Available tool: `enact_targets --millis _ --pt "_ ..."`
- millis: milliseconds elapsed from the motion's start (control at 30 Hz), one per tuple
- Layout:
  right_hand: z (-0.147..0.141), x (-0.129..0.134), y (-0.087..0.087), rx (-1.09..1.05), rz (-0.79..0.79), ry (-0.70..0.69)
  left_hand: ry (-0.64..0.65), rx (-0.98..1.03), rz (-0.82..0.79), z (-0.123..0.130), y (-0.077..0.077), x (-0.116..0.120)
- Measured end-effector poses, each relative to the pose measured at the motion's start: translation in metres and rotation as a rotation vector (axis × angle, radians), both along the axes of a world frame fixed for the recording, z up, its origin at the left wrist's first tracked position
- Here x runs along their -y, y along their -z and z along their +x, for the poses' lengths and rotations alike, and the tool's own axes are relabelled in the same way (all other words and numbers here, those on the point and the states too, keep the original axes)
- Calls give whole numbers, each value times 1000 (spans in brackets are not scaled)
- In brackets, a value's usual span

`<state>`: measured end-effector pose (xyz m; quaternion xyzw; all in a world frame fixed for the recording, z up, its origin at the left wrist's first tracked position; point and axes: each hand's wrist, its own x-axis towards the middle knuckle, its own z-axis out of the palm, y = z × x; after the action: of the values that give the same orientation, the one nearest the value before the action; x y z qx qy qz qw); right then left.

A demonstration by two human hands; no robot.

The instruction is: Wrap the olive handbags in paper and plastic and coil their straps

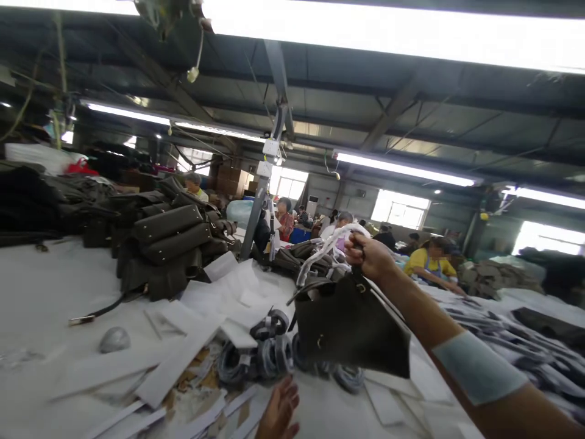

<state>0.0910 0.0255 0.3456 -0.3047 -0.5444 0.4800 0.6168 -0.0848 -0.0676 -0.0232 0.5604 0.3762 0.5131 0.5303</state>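
My right hand (365, 256) grips the top of a dark olive handbag (351, 326) and holds it up above the table. The bag hangs tilted, with a small metal ring on its front. White wrapping (326, 250) covers a strap that loops up beside my fist. At the lower middle, my left hand (280, 410) has its fingers apart and holds nothing. It is nearest to several coiled grey straps (269, 356) lying just behind it, partly hidden by the bag.
A heap of dark handbags (169, 238) stands on the left of the white table (55, 289). White foam sheets (183, 341) and scraps lie across the middle. A metal post (258, 207) rises behind them. A co-worker in yellow (418, 262) sits at the right, near piled grey pieces (516, 341).
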Motion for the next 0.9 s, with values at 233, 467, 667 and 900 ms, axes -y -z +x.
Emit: enact_targets --millis 233,467,667,900 --pt "38 87 63 -251 -297 -310 -30 232 -65 -13 -17 26" --pt "90 102 234 256 -531 223 -187 36 -380 -65 -5 97" --pt "122 127 281 894 -408 397 -117 -284 -167 -70 -34 101" --pt "92 192 276 1264 -153 42 -53 -810 410 -20 -76 115"
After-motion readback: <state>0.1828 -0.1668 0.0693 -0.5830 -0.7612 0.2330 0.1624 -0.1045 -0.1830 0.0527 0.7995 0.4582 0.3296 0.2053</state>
